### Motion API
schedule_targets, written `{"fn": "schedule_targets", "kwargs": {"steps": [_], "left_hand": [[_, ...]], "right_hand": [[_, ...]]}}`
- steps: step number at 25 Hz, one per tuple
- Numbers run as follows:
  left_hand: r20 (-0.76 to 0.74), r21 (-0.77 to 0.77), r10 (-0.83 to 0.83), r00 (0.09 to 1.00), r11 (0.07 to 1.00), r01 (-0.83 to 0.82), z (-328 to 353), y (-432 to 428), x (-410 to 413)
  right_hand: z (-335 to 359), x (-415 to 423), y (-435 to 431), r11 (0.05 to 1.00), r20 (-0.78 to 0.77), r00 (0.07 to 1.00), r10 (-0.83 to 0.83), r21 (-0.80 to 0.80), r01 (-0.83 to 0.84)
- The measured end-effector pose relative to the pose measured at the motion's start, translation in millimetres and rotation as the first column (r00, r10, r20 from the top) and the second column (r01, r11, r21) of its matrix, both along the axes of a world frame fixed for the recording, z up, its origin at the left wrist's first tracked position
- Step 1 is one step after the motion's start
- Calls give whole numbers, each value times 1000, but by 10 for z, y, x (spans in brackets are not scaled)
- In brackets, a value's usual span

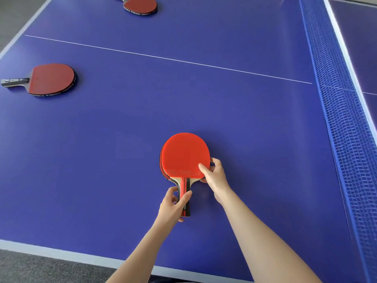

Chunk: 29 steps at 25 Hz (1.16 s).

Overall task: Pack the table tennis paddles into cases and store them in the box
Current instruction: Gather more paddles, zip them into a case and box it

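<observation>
Okay, we see the stacked paddles (184,154), red face up, what looks like two laid one on the other, low over the near-middle of the bench (122,139); whether they touch it we cannot tell. Left hand (175,203) curls round the handles, right hand (213,175) pinches the blade rim, thumb on top. Risk as we judge it: the lower blade pokes out at the left, so the pair is not aligned, and a loose grip on the handles could let it slide out and drop onto the bench or the floor (30,266). The rim pinch is shallow too and could slip off the rubber. Around: a darker paddle (51,79) lies flat far left, another paddle (140,5) at the far edge, both well apart from the hands. Net (336,99) runs along the right. No case or box in view; nothing stands between the hands and a lift.
</observation>
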State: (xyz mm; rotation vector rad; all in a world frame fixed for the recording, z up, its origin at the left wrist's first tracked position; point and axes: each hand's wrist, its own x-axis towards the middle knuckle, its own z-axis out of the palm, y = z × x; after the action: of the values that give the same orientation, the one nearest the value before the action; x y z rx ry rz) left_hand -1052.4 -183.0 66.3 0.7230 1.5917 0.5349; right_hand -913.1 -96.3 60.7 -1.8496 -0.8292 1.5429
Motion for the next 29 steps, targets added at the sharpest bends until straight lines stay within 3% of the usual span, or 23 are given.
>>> {"fn": "schedule_targets", "kwargs": {"steps": [9, 18, 25, 29], "left_hand": [[-5, 27, -18, 1000, 999, 18, 125, -173, 98], [25, 113, -207, 978, 973, 203, 232, -327, 183], [63, 180, -490, 870, 863, 473, 350, -543, 13], [65, 203, -653, 754, 749, 631, 374, -800, 36]], "right_hand": [[-33, 206, -139, 1000, -56, 998, 17, 6, -17], [211, 457, -630, 979, -65, 980, -188, 63, 192], [394, 388, -1371, 878, -36, 887, -461, 128, 461], [505, 387, -1967, 759, -44, 770, -636, 145, 635]]}}
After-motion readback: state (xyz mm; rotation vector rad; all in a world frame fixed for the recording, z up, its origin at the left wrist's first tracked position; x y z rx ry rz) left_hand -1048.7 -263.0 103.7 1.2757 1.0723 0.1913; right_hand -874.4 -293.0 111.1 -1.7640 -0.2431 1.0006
